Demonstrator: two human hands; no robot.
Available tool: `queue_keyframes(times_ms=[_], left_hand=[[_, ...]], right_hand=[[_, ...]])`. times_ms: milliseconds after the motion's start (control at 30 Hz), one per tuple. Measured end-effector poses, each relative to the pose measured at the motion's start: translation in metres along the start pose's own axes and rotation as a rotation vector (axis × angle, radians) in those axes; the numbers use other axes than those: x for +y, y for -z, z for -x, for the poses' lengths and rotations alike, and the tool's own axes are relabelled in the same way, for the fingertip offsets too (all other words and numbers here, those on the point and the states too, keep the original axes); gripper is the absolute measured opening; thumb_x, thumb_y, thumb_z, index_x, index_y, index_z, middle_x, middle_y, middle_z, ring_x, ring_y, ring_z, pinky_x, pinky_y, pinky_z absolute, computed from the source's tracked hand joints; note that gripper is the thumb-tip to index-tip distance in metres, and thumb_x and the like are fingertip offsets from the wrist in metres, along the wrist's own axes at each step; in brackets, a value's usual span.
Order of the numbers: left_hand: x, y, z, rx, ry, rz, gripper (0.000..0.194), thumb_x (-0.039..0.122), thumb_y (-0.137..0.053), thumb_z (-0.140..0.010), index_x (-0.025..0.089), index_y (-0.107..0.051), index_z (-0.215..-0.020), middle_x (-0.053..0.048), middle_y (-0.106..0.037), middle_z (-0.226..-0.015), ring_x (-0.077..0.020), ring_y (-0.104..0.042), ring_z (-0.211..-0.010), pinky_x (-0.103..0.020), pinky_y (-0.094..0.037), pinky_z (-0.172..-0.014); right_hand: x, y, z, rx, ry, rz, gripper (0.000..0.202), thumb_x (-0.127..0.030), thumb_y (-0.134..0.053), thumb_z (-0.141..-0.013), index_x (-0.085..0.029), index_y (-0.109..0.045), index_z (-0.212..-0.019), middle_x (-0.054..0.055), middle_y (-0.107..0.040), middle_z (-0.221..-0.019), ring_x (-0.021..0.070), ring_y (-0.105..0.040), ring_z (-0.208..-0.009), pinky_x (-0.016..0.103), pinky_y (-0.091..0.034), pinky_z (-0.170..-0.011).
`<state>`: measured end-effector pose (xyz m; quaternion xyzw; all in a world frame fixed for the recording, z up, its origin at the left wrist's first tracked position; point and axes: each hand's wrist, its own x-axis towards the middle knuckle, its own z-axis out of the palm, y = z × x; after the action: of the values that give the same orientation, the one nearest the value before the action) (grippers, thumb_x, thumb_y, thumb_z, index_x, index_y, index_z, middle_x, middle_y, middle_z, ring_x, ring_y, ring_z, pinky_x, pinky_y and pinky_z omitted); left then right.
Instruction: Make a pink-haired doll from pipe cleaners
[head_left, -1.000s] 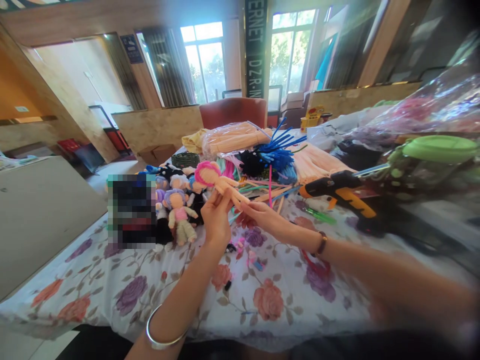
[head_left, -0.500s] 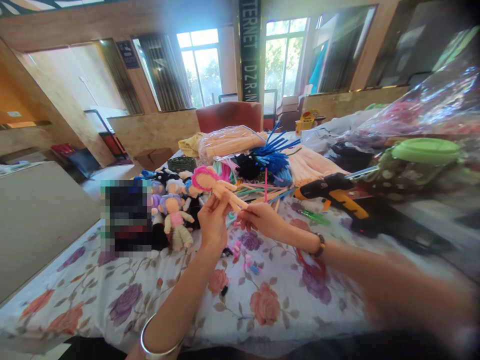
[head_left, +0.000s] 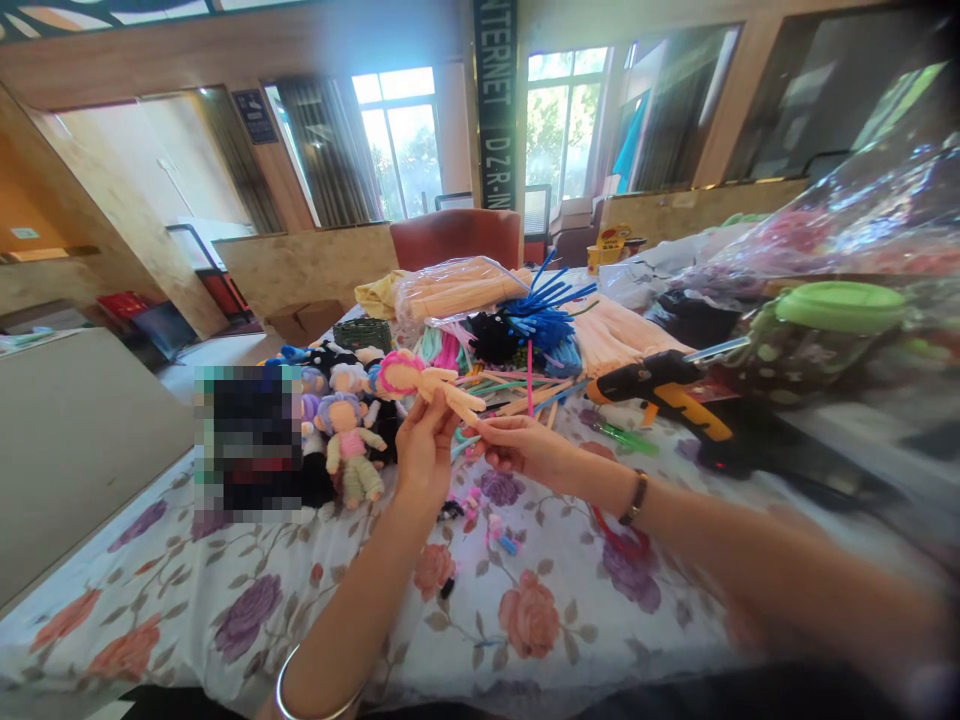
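The left hand (head_left: 426, 445) has its grip around the lower body of a pipe-cleaner doll (head_left: 433, 384), thumb and fingers pinching it, while the right hand (head_left: 529, 447) grasps the end of one leg between its fingertips. The doll is held tilted above the tabletop, its pink-edged head to the left and its legs pointing down to the right. A floral tablecloth (head_left: 570, 625) covers the surface, with small pink and blue scraps (head_left: 502, 533) lying below the hands. Just left of the left hand sits a finished-looking lavender-haired doll (head_left: 348, 443) in a pink top, in front of a cluster of others. Behind the hands are blue pipe cleaners (head_left: 546, 312) and a plastic-wrapped peach bundle (head_left: 461, 288). To the right lies a black-and-orange glue gun (head_left: 652, 385), near a green-lidded container (head_left: 840, 305).
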<state>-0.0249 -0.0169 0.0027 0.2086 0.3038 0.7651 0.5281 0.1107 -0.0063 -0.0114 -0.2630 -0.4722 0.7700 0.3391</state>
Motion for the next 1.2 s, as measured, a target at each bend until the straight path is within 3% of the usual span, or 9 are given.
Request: queue_keyframes(times_ms=[133,300,467,533,633,767,900,1067,1200], left_hand=[[0.001,-0.001,0.0,-0.044,0.027,0.004,0.008,0.006,-0.065,-0.076,0.013,-0.068,-0.072,0.0,-0.071,-0.072,-0.008,-0.066,-0.067,-0.019,-0.052,-0.07],[0.001,0.0,0.0,-0.074,-0.026,0.047,0.01,0.005,-0.066,-0.075,0.015,-0.068,-0.075,0.001,-0.072,-0.075,-0.0077,-0.067,-0.07,-0.019,-0.053,-0.072],[0.003,0.001,-0.002,-0.077,-0.061,0.062,0.01,0.006,-0.064,-0.077,0.015,-0.068,-0.079,0.0,-0.072,-0.079,-0.0082,-0.067,-0.072,-0.02,-0.053,-0.073],[0.003,0.001,-0.002,-0.07,-0.065,0.064,0.009,0.007,-0.065,-0.076,0.015,-0.067,-0.076,0.001,-0.071,-0.077,-0.0075,-0.066,-0.071,-0.019,-0.052,-0.073],[0.002,0.001,-0.002,-0.074,-0.063,0.067,0.009,0.007,-0.067,-0.074,0.016,-0.066,-0.072,0.002,-0.069,-0.073,-0.007,-0.066,-0.069,-0.018,-0.051,-0.072],[0.001,0.001,-0.001,-0.102,-0.071,0.01,0.006,0.011,-0.071,-0.071,0.015,-0.068,-0.074,0.001,-0.07,-0.076,-0.008,-0.065,-0.07,-0.02,-0.051,-0.072],[-0.002,0.003,0.0,-0.112,-0.074,-0.105,0.014,0.016,-0.077,-0.064,0.015,-0.07,-0.077,0.0,-0.069,-0.078,-0.0093,-0.064,-0.071,-0.021,-0.05,-0.071],[-0.004,0.005,0.002,-0.177,-0.064,-0.249,0.023,0.023,-0.08,-0.059,0.014,-0.071,-0.078,0.0,-0.067,-0.079,-0.0085,-0.059,-0.067,-0.021,-0.049,-0.066],[-0.005,0.006,0.002,-0.17,-0.069,-0.311,0.025,0.034,-0.078,-0.061,0.015,-0.07,-0.073,0.0,-0.064,-0.074,-0.0105,-0.058,-0.069,-0.024,-0.05,-0.067]], right_hand=[[-0.002,0.001,0.0,-0.006,-0.039,-0.011,0.009,-0.023,-0.068,-0.078,-0.014,-0.068,-0.078,0.0,-0.061,-0.065,0.0043,-0.048,-0.053,0.016,-0.034,-0.048],[0.0,0.005,-0.001,0.041,0.036,0.06,0.012,-0.025,-0.07,-0.075,-0.013,-0.068,-0.07,0.0,-0.063,-0.064,0.0042,-0.047,-0.054,0.017,-0.036,-0.052],[0.004,0.01,-0.003,0.081,0.352,0.665,0.012,-0.023,-0.064,-0.078,-0.017,-0.074,-0.076,0.003,-0.071,-0.07,0.0118,-0.057,-0.061,0.024,-0.044,-0.062],[0.007,0.009,-0.002,0.045,0.459,0.926,0.019,-0.016,-0.062,-0.076,-0.02,-0.075,-0.089,0.005,-0.074,-0.086,0.018,-0.065,-0.078,0.03,-0.049,-0.074],[0.011,0.007,0.0,-0.024,0.541,1.048,0.022,-0.018,-0.065,-0.074,-0.021,-0.074,-0.094,0.007,-0.068,-0.112,0.023,-0.063,-0.102,0.036,-0.046,-0.091],[0.015,0.007,-0.003,0.012,0.454,0.84,0.016,-0.025,-0.057,-0.083,-0.019,-0.068,-0.093,0.007,-0.07,-0.1,0.0188,-0.065,-0.09,0.033,-0.051,-0.081],[0.011,0.004,-0.004,-0.004,0.293,0.416,0.042,-0.027,-0.072,-0.071,-0.02,-0.056,-0.109,0.005,-0.065,-0.104,0.0135,-0.064,-0.083,0.026,-0.051,-0.072],[0.004,-0.001,-0.001,0.021,0.162,0.251,0.038,-0.05,-0.069,-0.071,-0.014,-0.063,-0.078,0.002,-0.065,-0.073,0.0077,-0.056,-0.061,0.021,-0.044,-0.06],[0.008,0.003,-0.002,0.081,0.139,0.203,0.038,-0.046,-0.078,-0.062,-0.012,-0.067,-0.077,0.0,-0.065,-0.068,0.0063,-0.054,-0.059,0.019,-0.041,-0.058]])
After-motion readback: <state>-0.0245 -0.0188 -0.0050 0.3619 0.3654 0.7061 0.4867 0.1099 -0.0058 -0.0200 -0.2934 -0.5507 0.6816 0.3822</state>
